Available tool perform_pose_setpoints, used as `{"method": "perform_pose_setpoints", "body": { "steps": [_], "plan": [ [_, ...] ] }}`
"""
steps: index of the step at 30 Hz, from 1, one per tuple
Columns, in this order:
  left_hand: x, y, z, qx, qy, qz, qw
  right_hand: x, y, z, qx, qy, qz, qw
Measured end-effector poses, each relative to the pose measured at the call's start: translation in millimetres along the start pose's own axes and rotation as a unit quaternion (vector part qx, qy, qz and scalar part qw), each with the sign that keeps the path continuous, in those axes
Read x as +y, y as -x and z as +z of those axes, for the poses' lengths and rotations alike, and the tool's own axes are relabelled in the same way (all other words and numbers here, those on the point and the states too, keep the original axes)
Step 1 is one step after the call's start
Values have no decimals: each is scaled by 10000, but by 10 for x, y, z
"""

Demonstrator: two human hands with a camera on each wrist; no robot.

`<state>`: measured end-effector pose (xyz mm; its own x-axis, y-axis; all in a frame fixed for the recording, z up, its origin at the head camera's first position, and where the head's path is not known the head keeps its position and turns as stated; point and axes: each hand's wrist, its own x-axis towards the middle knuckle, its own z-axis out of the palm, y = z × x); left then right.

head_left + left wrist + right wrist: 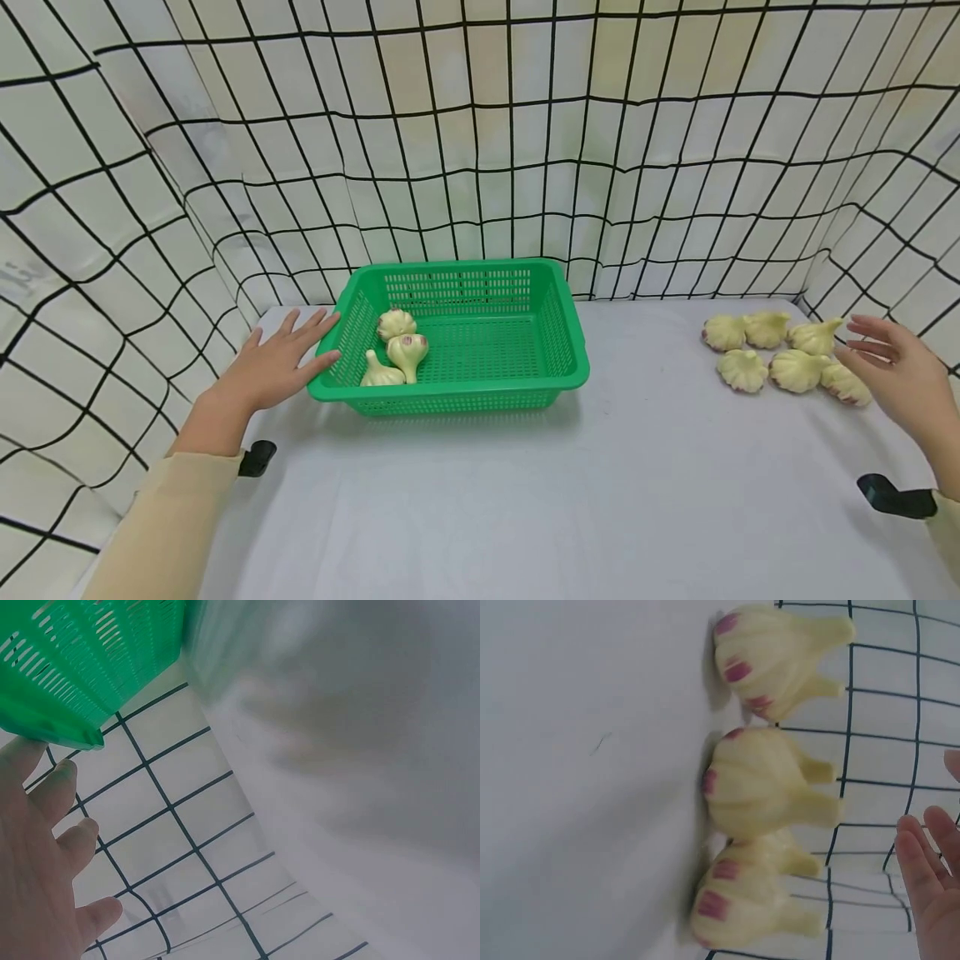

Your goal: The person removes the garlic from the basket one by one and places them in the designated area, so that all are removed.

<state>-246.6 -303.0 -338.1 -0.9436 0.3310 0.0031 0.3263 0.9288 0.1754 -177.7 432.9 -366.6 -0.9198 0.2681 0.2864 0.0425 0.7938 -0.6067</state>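
A green plastic basket stands at the back of the table, left of middle, with three garlic bulbs in its left end. My left hand rests on the basket's left rim, fingers straight and spread; the left wrist view shows its fingertips by the green rim. At the far right, several more garlic bulbs lie in two rows. Beside the rightmost ones is my right hand, its fingers loosely bent and holding nothing. In the right wrist view, this hand is apart from the garlic bulbs.
A white cloth covers the table. White walls with a black grid net close off the back and both sides. A black wrist mount sticks out by the left sleeve, another mount by the right.
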Motion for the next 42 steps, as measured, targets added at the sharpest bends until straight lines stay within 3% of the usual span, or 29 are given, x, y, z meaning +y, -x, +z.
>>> {"method": "perform_pose_setpoints", "body": {
  "steps": [4, 11, 16, 24, 33, 42],
  "plan": [
    [-4, 1, -2, -13, -14, 3, 10000, -188, -79, 44, -60, -140, -494, 9987],
    [5, 3, -15, -14, -20, -3, 10000, -577, -188, 87, -344, -840, -1136, 9894],
    [23, 13, -37, -25, -35, -7, 10000, -858, -259, 146, -579, -1101, -1306, 9836],
    [14, 11, -35, -43, -99, -23, 9999, -1353, -432, 344, -1064, -1095, -1536, 9763],
    [8, -4, -33, -36, -114, -29, 9999, -1949, -591, 645, -1379, -1392, -2219, 9552],
    [35, 11, -32, -66, -96, -99, 9999, -2461, -747, 1064, -1791, -1562, -3008, 9236]
  ]
}}
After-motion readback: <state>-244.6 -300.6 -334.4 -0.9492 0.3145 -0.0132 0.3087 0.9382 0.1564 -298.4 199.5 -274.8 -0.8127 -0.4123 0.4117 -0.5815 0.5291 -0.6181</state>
